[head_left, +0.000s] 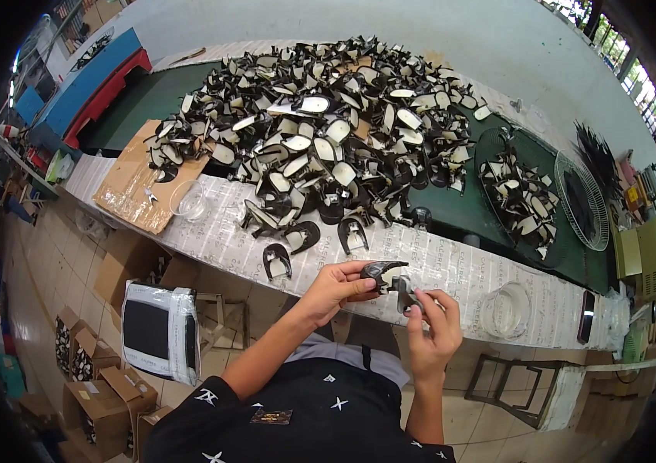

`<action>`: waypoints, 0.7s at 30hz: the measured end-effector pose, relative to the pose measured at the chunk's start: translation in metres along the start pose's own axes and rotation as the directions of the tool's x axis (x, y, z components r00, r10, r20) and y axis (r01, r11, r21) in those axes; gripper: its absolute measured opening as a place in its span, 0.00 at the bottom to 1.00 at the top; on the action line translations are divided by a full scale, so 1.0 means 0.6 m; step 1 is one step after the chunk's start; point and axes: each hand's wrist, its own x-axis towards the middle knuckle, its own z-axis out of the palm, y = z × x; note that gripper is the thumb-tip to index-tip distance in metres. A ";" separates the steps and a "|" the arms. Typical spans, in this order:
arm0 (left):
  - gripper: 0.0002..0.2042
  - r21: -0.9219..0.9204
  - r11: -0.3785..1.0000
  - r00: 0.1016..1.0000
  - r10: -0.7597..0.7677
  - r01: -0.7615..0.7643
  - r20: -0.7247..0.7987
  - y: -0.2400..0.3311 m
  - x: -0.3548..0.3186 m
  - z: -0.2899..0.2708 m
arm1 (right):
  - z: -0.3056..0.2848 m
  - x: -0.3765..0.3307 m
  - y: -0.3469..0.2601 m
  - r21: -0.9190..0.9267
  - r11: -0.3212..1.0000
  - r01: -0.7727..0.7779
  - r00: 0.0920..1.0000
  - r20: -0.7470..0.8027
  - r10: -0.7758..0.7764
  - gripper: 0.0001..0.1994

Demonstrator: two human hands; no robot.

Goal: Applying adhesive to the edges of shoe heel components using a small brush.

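Note:
My left hand (335,292) is closed on a black curved shoe-back piece (382,270) with a pale inside, above the table's near edge. Close beside it, my right hand (434,330) pinches a small dark grey, glossy piece (406,298) that looks like a shoe heel. The two pieces nearly meet; I cannot tell whether they touch. Just beyond my hands, a few similar black pieces with white pads lie on the table, one of them a loose shoe-back piece (353,236). Behind them rises a large pile of such pieces (328,147).
A clear plastic bowl (507,311) and a phone (586,316) lie to the right on the paper-covered table (451,270). Farther right stands a filled wire basket (517,193). A cardboard sheet (131,181) lies left, a stool (160,332) and cardboard boxes (100,409) below.

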 end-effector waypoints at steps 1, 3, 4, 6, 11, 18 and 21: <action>0.19 0.003 1.000 1.000 -0.019 0.019 0.001 -0.002 -0.003 0.003 | 0.001 -0.002 -0.005 -0.056 0.997 0.053 0.998 0.018 -0.052 0.12; 0.20 0.001 0.999 0.999 -0.039 0.039 -0.004 -0.004 -0.011 0.008 | 0.003 -0.008 -0.012 -0.118 0.986 0.120 0.993 0.036 -0.116 0.13; 0.20 -0.016 0.999 0.999 -0.046 0.046 0.002 -0.004 -0.014 0.012 | 0.003 -0.009 -0.011 -0.117 0.986 0.117 0.993 0.043 -0.112 0.13; 0.20 -0.034 0.998 0.998 -0.057 0.057 0.006 -0.007 -0.017 0.012 | 0.005 -0.015 -0.011 -0.175 0.968 0.178 0.984 0.048 -0.173 0.14; 0.21 -0.016 0.999 0.999 -0.038 0.038 -0.005 -0.010 -0.022 0.013 | 0.007 -0.022 -0.011 -0.207 0.957 0.204 0.979 0.061 -0.195 0.14; 0.21 -0.009 0.998 0.998 -0.056 0.056 0.006 -0.010 -0.030 0.016 | 0.007 -0.035 0.006 0.093 0.993 -0.066 0.996 0.071 0.059 0.13; 0.21 0.005 0.998 0.998 -0.066 0.066 0.006 -0.007 -0.035 0.016 | 0.004 -0.033 0.012 0.438 0.854 -0.281 0.959 0.156 0.236 0.10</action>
